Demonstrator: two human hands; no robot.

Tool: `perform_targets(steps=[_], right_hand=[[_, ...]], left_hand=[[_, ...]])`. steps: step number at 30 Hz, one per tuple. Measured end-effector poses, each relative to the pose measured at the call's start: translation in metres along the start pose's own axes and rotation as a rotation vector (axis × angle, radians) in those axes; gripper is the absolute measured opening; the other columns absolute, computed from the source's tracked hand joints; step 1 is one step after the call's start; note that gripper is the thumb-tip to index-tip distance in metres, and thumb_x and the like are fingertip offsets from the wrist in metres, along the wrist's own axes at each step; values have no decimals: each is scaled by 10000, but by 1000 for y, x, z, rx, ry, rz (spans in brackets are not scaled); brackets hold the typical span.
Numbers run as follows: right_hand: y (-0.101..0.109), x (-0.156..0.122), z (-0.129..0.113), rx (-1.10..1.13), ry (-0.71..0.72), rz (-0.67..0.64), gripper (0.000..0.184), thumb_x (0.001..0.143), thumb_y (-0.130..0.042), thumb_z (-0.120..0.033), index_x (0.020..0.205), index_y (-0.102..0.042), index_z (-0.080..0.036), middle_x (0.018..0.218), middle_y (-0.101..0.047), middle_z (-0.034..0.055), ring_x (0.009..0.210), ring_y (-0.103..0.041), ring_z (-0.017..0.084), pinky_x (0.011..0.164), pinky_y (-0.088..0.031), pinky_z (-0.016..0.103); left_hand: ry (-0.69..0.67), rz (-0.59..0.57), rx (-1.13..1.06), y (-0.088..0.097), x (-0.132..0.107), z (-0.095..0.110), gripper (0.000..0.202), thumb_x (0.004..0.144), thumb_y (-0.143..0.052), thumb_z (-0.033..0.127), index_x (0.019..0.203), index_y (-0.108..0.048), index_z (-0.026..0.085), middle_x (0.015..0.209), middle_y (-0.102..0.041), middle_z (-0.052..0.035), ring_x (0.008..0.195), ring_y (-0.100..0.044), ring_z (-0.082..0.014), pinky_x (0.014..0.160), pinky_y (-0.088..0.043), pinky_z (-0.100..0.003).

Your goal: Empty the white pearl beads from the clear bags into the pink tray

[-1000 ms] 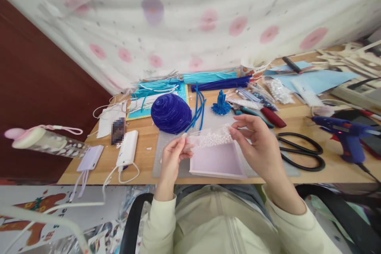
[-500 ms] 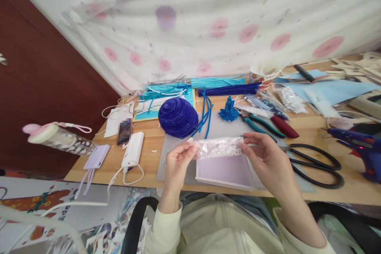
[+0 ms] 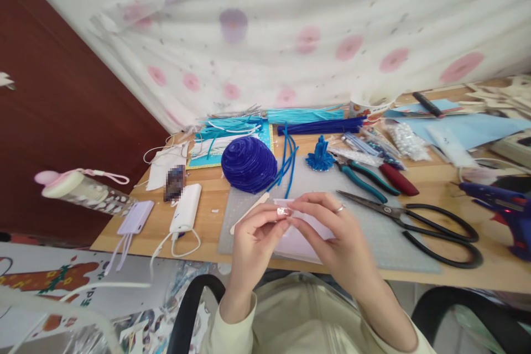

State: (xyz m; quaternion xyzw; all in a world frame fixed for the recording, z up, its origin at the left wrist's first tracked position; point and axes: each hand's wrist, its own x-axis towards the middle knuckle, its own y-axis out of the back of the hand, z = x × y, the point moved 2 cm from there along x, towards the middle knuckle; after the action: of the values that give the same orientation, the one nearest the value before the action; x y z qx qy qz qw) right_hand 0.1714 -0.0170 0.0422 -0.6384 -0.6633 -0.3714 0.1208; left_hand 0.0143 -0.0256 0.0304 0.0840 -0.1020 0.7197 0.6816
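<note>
Though mostly hidden — glossy plastic (image 3: 283,211)

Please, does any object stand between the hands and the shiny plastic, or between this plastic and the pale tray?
Nothing visible does. The left hand and right hand meet at the shiny plastic; besides them, no object shows between it and the pale tray, though they hide part of the tray.

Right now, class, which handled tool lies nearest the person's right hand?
The black-handled scissors: their blade tips lie just beyond the right hand; the teal-handled pliers and red-handled tool lie farther back, the blue glue gun farther right.
</note>
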Motion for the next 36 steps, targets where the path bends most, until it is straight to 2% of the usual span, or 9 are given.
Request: perform_targets(steps=[5, 8, 16, 19, 21, 26, 29, 33, 36], right_hand=[[-1, -3, 5, 38, -15, 1, 281, 911, -689, -103, 1161, -704, -229, 1012, -647, 50, 931, -659, 159, 818, -555, 261], [2, -4, 5, 45, -22, 27, 241, 914, -685, -106, 1114, -725, -235, 960, -632, 30, 883, -646, 142, 772, -542, 234], [9, -5, 8, 56, -16, 129, 131, 910, -703, -132, 935, -764, -245, 887, -683, 7, 822, -662, 131, 744, -532, 231], [15, -5, 5, 47, -30, 168, 138, 905, -708, -130, 937, -774, -246, 867, -696, 5, 801, -668, 124, 720, -533, 214], [18, -5, 3, 49, -49, 168, 145, 900, -711, -126, 939, -776, -250, 847, -698, -1, 785, -665, 118, 703, -529, 203], [16, -6, 8, 55, -84, 159, 139, 904, -699, -126, 903, -763, -249, 812, -696, -10, 749, -662, 114, 681, -521, 201], [11, -5, 13, 75, -99, 123, 122, 921, -683, -148, 874, -743, -243, 797, -696, -11, 737, -663, 118, 667, -522, 206], [12, -7, 15, -21, -92, 114, 120, 960, -642, -197, 1021, -732, -248, 928, -705, 19, 858, -680, 138, 761, -536, 224], [18, -9, 8, -115, 2, 70, 252, 994, -599, -332, 1218, -697, -269, 1149, -663, 73, 1052, -653, 186, 892, -535, 278]], left_hand=[[10, -89, 6, -5, -7, 7, 170, 923, -670, 196, 1001, -814, 243, 1095, -735, -85, 1042, -716, -194, 850, -605, -256], [40, -116, 12, -7, -9, 9, 175, 943, -648, 229, 1004, -812, 222, 1111, -738, -102, 1034, -724, -205, 832, -612, -262], [-8, -62, 193, -1, -6, 9, 145, 906, -710, 240, 777, -774, 218, 934, -770, -42, 837, -736, -135, 701, -589, -172], [-83, -146, 233, 0, -8, 13, 54, 890, -736, 247, 900, -790, 244, 1020, -768, -43, 919, -730, -152, 779, -591, -203], [-142, -209, 235, -3, -11, 17, 133, 862, -773, 256, 993, -792, 260, 1064, -767, -46, 967, -727, -166, 841, -584, -229], [-165, -173, 231, -9, -11, 17, 35, 871, -764, 248, 886, -788, 226, 957, -764, -34, 895, -724, -145, 831, -554, -217], [-156, -185, 209, -9, -6, 13, 106, 899, -734, 304, 856, -770, 214, 942, -731, -41, 886, -702, -154, 834, -546, -251], [-190, -160, 265, -9, 0, 12, 139, 916, -710, 318, 831, -735, 211, 943, -648, -40, 927, -654, -168, 860, -525, -291], [-242, -160, 378, -13, 1, 14, 111, 934, -681, 280, 859, -713, 205, 1013, -610, -56, 987, -634, -184, 890, -512, -317]])
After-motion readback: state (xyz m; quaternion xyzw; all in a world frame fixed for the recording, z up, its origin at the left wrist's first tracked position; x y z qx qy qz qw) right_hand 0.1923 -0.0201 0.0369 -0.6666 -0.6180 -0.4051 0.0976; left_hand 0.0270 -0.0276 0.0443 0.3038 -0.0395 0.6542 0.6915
